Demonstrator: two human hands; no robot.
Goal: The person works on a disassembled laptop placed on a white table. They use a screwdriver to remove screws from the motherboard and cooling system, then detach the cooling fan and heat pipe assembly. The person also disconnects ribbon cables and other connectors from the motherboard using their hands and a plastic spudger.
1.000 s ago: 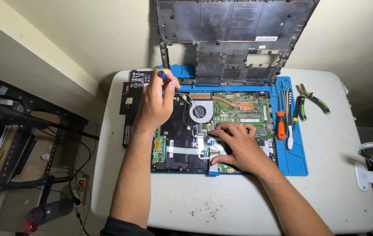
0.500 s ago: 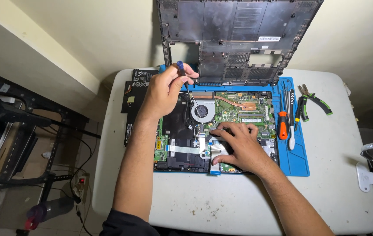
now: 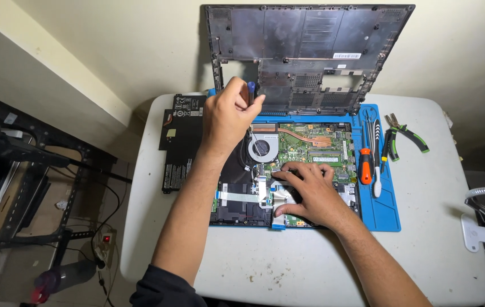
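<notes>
Left hand: my left hand [image 3: 228, 116] is raised over the top left corner of the opened laptop, fingers curled tight round a small blue-handled screwdriver [image 3: 250, 91]; only the handle's top shows above my fingertips, the tip is hidden.
Right hand: my right hand [image 3: 305, 190] lies flat and spread on the lower middle of the opened laptop chassis with its green circuit board [image 3: 311, 145], gripping nothing, just pressing down.
Work piece: the chassis rests on a blue rubber work mat [image 3: 382, 210] on the white rounded desk [image 3: 436, 227]; the round silver cooling fan [image 3: 262, 148] sits just below my left hand.
Removed parts: the dark plastic bottom cover [image 3: 311, 51] leans upright against the wall behind; a flat black battery pack [image 3: 180, 139] lies on the desk just left of the chassis.
Spare tools: an orange-handled screwdriver [image 3: 366, 165] and a white-handled tool [image 3: 376, 165] lie on the mat's right strip; green-and-black pliers [image 3: 404, 136] lie on the desk beside it.
Handling note: I judge it best to keep the right palm steady so the chassis cannot slide, and to hold the driver upright when it seats.
Care: I would keep my wrist off the fan and the white ribbon cable [image 3: 237, 197] below it.
Risk: a slipped tip could score the board.
</notes>
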